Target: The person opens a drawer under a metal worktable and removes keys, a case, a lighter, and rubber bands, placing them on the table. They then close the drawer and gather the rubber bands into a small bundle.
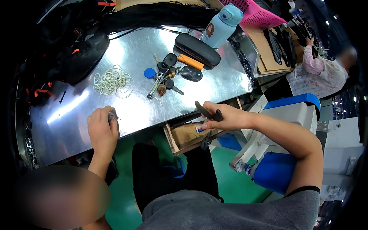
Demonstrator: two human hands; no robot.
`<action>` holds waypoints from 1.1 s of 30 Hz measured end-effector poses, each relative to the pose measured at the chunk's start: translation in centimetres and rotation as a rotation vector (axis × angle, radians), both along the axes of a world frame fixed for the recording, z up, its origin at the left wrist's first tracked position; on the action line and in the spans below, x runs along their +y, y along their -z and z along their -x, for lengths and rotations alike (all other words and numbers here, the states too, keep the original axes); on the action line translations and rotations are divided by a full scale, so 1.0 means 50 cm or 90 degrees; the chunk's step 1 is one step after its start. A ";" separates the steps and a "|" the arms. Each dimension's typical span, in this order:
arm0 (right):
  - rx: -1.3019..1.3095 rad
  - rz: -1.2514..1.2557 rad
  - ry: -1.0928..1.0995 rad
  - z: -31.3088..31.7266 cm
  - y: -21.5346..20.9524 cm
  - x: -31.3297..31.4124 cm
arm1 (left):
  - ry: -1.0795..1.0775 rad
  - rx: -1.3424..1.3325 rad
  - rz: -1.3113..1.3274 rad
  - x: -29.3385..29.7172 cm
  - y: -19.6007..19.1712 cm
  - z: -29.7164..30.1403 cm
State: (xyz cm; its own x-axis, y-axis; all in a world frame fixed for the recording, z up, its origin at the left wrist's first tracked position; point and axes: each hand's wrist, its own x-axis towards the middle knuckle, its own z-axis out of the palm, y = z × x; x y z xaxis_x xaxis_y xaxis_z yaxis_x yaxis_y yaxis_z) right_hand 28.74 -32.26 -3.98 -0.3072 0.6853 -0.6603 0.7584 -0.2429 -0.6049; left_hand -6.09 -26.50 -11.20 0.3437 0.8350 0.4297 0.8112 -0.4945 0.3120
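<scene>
My left hand (102,128) rests at the near edge of the metal table (143,109), its fingers closed round a small dark grey thing (112,115) that is mostly hidden. Above the open drawer (180,138), my right hand (226,117) grips a dark-handled hand tool (203,110). Two handle ends stick out of the fist; whether it is scissors or pliers I cannot tell. Ahead of my left hand lies a loose tangle of pale cord (114,82). Farther right sits a bunch of keys (166,73) with a blue tag (150,73) and a black car fob (191,73).
An orange lighter-like piece (191,61), a black glasses case (197,50) and a light blue bottle (222,26) stand toward the back right. Black bags (86,57) fill the left side. A blue-and-white machine (285,142) is beside my right arm. Another person (318,73) sits farther right.
</scene>
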 end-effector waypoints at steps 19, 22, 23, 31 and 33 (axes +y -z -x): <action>-0.091 0.090 -0.208 0.097 0.249 0.002 | 0.017 0.002 0.000 0.008 0.005 0.000; -0.066 0.003 -0.253 0.092 0.287 -0.038 | 0.022 0.002 0.005 0.010 0.008 -0.002; -0.062 0.036 -0.272 0.097 0.255 -0.024 | 0.021 0.002 0.004 0.009 0.008 0.000; -0.284 -0.438 -0.437 0.053 0.236 -0.032 | 0.024 0.006 -0.011 0.003 0.011 -0.002; -0.382 -0.441 -0.559 0.031 0.242 -0.013 | 0.024 0.010 -0.015 0.000 0.013 -0.004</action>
State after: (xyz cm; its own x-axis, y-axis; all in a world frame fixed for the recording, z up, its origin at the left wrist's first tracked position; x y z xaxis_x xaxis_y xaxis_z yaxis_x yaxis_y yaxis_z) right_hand 27.17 -32.91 -16.06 -0.6092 0.6604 -0.4391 0.7015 0.7070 0.0901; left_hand -5.90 -26.52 -11.84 0.3821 0.8107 0.4436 0.7962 -0.5324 0.2873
